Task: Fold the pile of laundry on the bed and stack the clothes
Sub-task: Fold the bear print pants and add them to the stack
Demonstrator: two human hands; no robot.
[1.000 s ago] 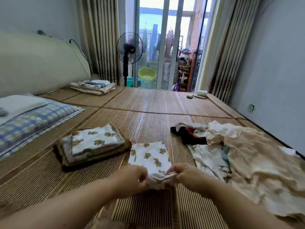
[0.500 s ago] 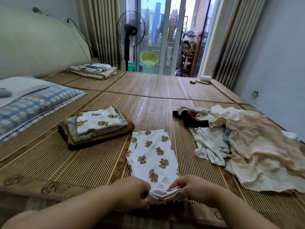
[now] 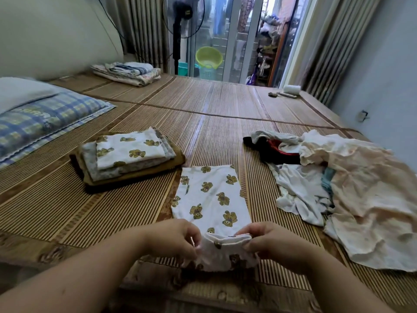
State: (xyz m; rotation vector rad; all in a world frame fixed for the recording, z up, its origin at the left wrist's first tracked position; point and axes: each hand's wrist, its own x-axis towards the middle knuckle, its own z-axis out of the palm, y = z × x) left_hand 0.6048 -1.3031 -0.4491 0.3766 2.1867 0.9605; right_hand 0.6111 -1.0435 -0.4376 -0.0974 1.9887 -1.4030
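Observation:
A white garment with a bear print (image 3: 211, 197) lies flat on the bamboo mat (image 3: 225, 114) in front of me. Its near end is bunched up between my hands. My left hand (image 3: 174, 239) pinches the left side of that waistband, and my right hand (image 3: 274, 245) pinches the right side. To the left stands a stack of folded clothes (image 3: 128, 155) with a matching bear-print piece on top. An unfolded pile of laundry (image 3: 352, 188), cream, white, black and red, is heaped on the right.
A plaid pillow (image 3: 42, 123) lies at the far left. Another folded pile (image 3: 128, 72) sits at the back by the headboard. A small white roll (image 3: 291, 88) rests at the far right corner. A standing fan (image 3: 179, 23) and a glass door are beyond the bed.
The view has tilted down and nearer to the bed. The bear-print garment has been drawn toward me and lies longer on the mat; both hands kept hold of its near end.

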